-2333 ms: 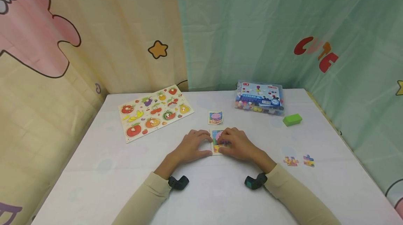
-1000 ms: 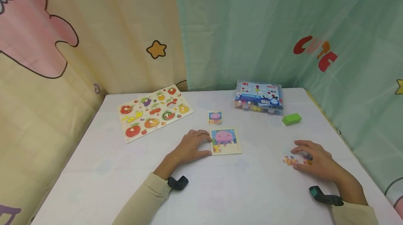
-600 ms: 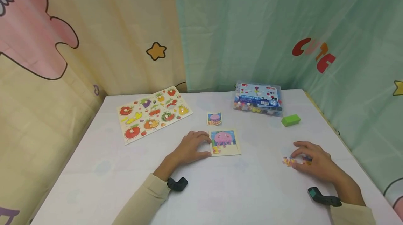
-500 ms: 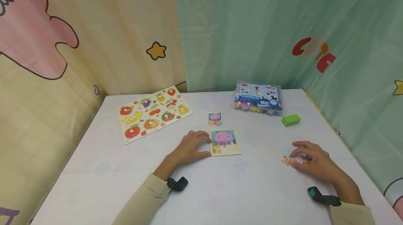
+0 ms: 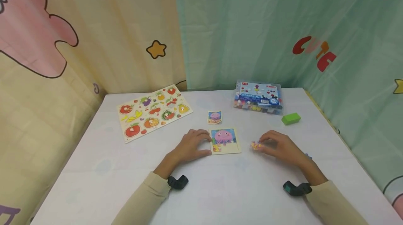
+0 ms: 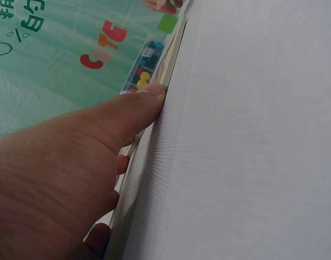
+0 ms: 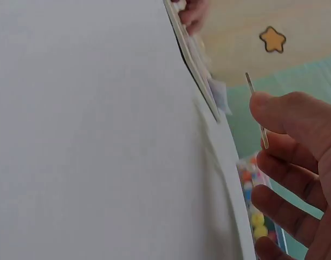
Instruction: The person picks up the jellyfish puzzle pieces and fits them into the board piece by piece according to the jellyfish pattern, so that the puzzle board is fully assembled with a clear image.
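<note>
An octopus jigsaw puzzle board (image 5: 223, 141) lies flat on the table, with a bare strip at its lower right. My left hand (image 5: 192, 146) rests at its left edge, the thumb and fingertips touching the board; in the left wrist view the thumb (image 6: 146, 100) lies along that edge. My right hand (image 5: 283, 148) pinches a pink-and-yellow puzzle piece (image 5: 256, 145) just right of the board. Seen edge-on in the right wrist view, the thin piece (image 7: 264, 138) sits between thumb and index finger. Another puzzle piece (image 5: 308, 156) is mostly hidden behind the right wrist.
A small octopus picture card (image 5: 214, 117) lies behind the board. At the back left is a wooden fruit puzzle board (image 5: 154, 113); at the back right stand a clear box of colourful beads (image 5: 258, 97) and a green block (image 5: 291, 118). Curtains (image 5: 236, 36) border the table's back.
My right hand went from the puzzle board to the loose pieces at the right, took one, and brought it back left towards the board. The left hand has stayed at the board's edge.
</note>
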Demonstrator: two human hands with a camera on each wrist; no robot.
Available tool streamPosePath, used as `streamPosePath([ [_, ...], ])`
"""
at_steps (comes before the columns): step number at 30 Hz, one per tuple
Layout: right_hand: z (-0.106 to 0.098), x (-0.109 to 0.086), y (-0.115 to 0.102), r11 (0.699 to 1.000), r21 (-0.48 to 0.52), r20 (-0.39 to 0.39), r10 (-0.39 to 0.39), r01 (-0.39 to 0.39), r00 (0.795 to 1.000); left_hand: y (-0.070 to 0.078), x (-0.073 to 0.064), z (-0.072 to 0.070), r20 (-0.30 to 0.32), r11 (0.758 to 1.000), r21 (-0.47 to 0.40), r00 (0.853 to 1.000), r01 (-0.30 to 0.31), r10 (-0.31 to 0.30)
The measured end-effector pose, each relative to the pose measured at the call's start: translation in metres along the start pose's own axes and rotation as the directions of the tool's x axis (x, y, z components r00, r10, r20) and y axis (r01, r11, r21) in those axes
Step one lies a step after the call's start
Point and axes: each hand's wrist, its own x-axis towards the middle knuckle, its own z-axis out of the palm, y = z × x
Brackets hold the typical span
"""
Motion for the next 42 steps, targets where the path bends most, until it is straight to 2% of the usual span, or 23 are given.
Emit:
streamPosePath([
  [4,0.025,0.03,-0.017,1.0,0.018,0.075,0.014,-0.015,0.997,0.0,0.0,-0.001,-0.003,1.0,-0.001,1.0,-0.001,0.001],
  [7,0.042,0.049,-0.029,1.0,-0.004,0.144,0.028,-0.027,0.989,0.0,0.001,-0.002,-0.001,1.0,-0.002,1.0,0.001,-0.001],
  [12,0.062,0.065,-0.042,0.993,-0.092,0.209,0.09,-0.072,0.974,0.0,0.001,-0.001,0.011,1.0,0.008,1.0,0.012,-0.012],
  [17,0.069,0.066,-0.046,0.98,-0.143,0.213,0.17,-0.141,0.962,0.001,0.001,-0.001,0.012,1.0,-0.002,1.0,0.011,-0.011],
  [21,0.07,0.066,-0.047,0.976,-0.148,0.195,0.19,-0.162,0.962,0.001,0.001,-0.002,0.008,1.0,-0.004,1.0,0.014,-0.014],
  [33,0.07,0.065,-0.047,0.983,-0.118,0.176,0.157,-0.138,0.972,0.0,0.001,-0.001,0.004,1.0,-0.006,1.0,0.009,-0.009],
  [42,0.074,0.064,-0.049,0.982,-0.16,0.145,0.126,-0.102,0.981,-0.002,0.002,0.001,0.004,1.0,-0.001,1.0,0.011,-0.011],
])
